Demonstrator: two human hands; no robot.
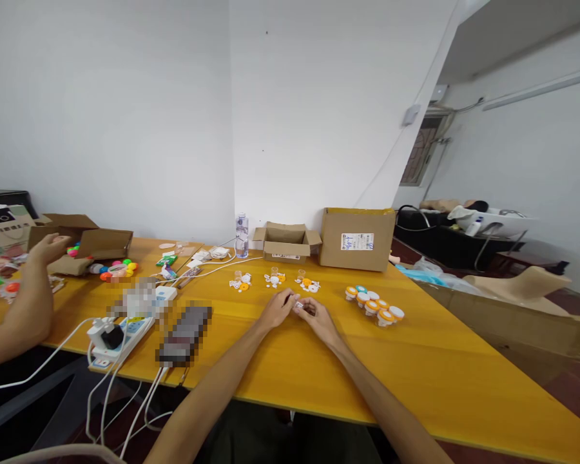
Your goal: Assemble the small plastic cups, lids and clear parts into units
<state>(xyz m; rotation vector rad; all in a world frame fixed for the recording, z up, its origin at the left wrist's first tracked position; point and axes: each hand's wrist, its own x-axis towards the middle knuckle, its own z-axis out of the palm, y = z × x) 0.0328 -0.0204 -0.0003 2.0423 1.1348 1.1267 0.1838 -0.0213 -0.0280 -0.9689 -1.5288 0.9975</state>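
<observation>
White part (298,306) sits between left hand (276,309) and right hand (321,318), equally near, fingers pinching it; long axis unclear.

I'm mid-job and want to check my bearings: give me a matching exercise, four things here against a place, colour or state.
Things
1. Small white part
2. Clear bottle
3. Capped pieces
4. Large carton

Places, colours or states
A. Topped in orange, white and teal
B. Bears a white label
C. Where the fingertips of the left hand and right hand meet
D. Standing just left of the small open box

Pairs: 1-C, 2-D, 3-A, 4-B
</observation>
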